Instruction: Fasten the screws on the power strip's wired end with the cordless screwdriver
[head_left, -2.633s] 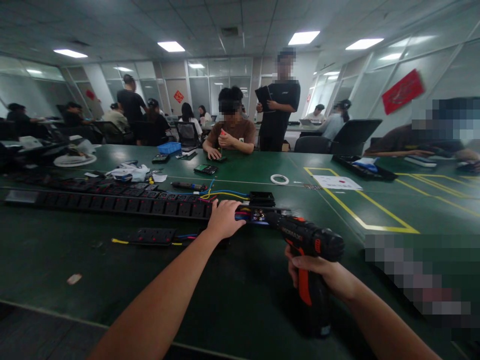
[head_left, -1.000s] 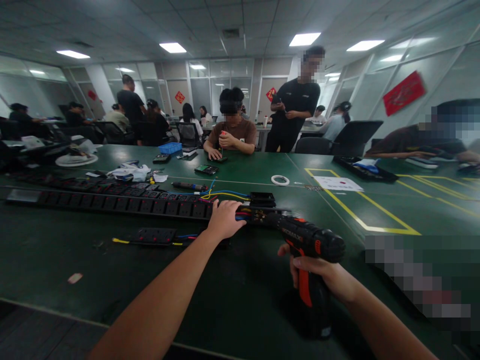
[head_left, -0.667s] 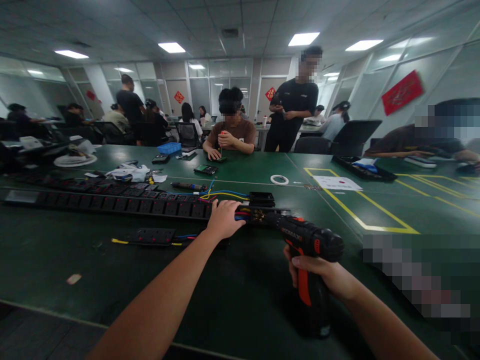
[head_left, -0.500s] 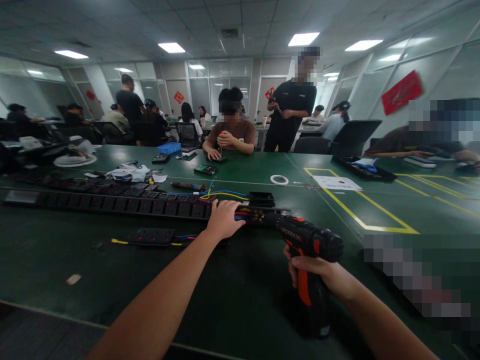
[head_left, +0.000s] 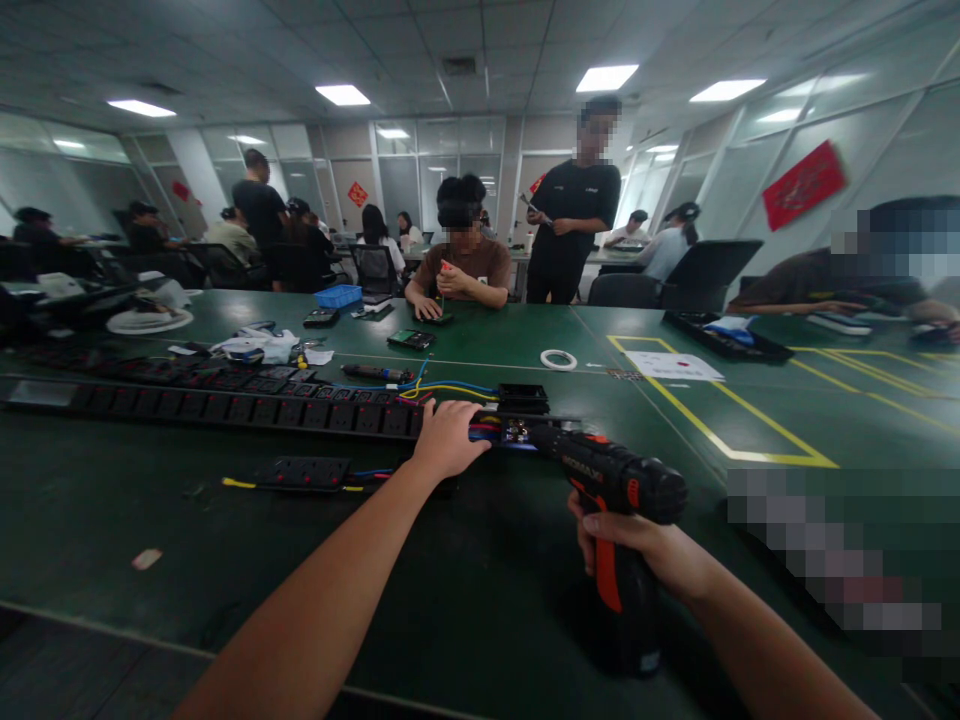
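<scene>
My right hand (head_left: 622, 535) is wrapped round the grip of a black and orange power drill (head_left: 619, 475), whose tip points left at the end of a long black socket strip (head_left: 262, 408). Light falls on the metal parts (head_left: 517, 430) at that end. My left hand (head_left: 450, 440) holds the strip beside them, over red and blue wires (head_left: 484, 430). A short socket piece (head_left: 311, 473) with wires lies in front of the strip. Behind it are yellow and blue wires (head_left: 450, 388) and a black block (head_left: 523, 393).
Across the green table (head_left: 480, 620) a seated person (head_left: 469, 270) works on a small board. A white ring (head_left: 559, 360), a paper sheet (head_left: 675, 366) and a black tray (head_left: 727, 338) lie farther back. A pen-shaped tool (head_left: 377, 373) is behind the strip. Another person (head_left: 577, 215) stands beyond.
The drill's light now shines on the metal parts at the strip's end. Both my hands stay where they were. The standing person has shifted slightly left.
</scene>
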